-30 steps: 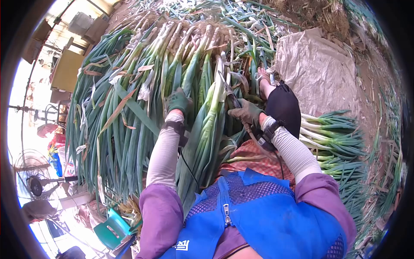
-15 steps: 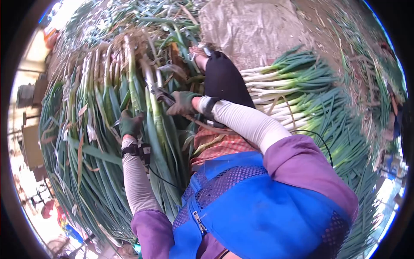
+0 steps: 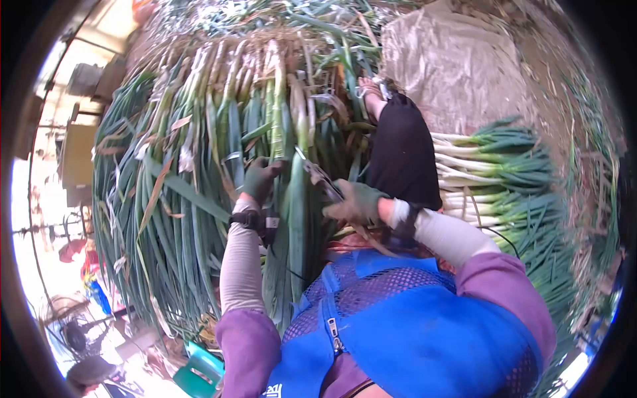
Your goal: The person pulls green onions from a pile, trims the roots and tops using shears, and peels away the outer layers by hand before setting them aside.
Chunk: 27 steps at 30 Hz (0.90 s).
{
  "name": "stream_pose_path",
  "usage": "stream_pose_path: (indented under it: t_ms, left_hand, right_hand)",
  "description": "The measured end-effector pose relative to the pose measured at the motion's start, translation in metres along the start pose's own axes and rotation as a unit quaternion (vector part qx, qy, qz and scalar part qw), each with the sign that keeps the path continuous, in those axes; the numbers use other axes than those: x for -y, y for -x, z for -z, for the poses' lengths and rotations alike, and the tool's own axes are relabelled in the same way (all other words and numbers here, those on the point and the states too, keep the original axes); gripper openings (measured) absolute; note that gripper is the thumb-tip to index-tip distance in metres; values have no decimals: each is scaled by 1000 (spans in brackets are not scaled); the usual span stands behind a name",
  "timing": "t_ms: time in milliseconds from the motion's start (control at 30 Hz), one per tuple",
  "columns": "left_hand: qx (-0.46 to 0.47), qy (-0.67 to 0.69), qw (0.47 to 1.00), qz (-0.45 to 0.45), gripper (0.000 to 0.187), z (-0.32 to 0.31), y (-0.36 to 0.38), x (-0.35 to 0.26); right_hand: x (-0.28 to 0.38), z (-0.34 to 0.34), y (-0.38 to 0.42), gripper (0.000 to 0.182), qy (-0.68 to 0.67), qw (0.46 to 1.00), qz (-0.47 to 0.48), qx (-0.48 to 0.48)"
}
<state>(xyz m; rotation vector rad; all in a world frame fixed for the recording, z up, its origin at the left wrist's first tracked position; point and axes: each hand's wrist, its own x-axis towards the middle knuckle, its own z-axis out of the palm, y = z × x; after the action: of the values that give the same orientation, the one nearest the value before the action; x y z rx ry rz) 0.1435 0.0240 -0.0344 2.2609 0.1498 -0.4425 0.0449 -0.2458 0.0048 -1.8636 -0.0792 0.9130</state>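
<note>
My left hand [image 3: 260, 179], in a dark green glove, is closed on a thick green onion [image 3: 277, 123] at its leafy part. That onion's pale stem and roots point away from me. My right hand [image 3: 357, 202], also gloved, grips an air gun [image 3: 323, 180] with a thin metal nozzle. Its brownish hose [image 3: 373, 240] trails back below my wrist. The nozzle tip is beside another green onion [image 3: 302, 123], just right of the held one. A dense heap of unpeeled green onions [image 3: 166, 205] spreads to the left, roots at the far end.
Peeled green onions [image 3: 458, 159] with white stems lie in a row on the right, beyond my leg in black trousers [image 3: 405, 152]. A pale woven sack [image 3: 458, 66] covers the ground ahead. Leaf scraps [image 3: 584, 126] litter the far right. A green stool [image 3: 199, 371] stands lower left.
My view has turned left, so the scene sits further right. The air gun's nozzle now points more clearly at the onions. My left hand is still among the leaves.
</note>
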Motion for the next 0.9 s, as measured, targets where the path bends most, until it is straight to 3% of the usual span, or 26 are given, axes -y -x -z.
stream_pose_path:
  t_ms: [100,133,233,300,433,500,567,700,833,900]
  left_hand:
    - [10,101,995,-11,43,-6,1,-5]
    - [3,39,999,1,39,-5,-3,-5]
    - [-10,72,997,4,38,-15,-15,12]
    - [-28,-9,999,27,41,-15,-6,-7]
    - [-72,-105,992,19,49,-24,13,-39]
    - [-95,-172,980,35,47,-26,22,-49]
    - [-92,-155,983,38,48,-25,24,-48]
    - [-78,-125,989,35,49,-25,24,-47]
    - [-81,-118,990,-1,47,-26,20,-29]
    - [-75,-113,991,-2,48,-24,24,-31]
  right_hand:
    - [11,0,19,57,48,998,0,-41]
    - [13,-1,20,57,63,997,8,-51]
    - [26,-3,24,57,96,992,34,-71]
    - [41,-4,30,58,102,991,48,-74]
    - [24,-3,-11,54,129,980,2,-149]
    - [27,2,-18,55,105,984,-7,-142]
    - [30,1,-19,54,116,980,11,-159]
    - [37,-4,1,54,117,989,12,-85]
    - [20,6,-50,57,154,969,57,-183]
    - [40,29,-75,59,145,974,25,-170]
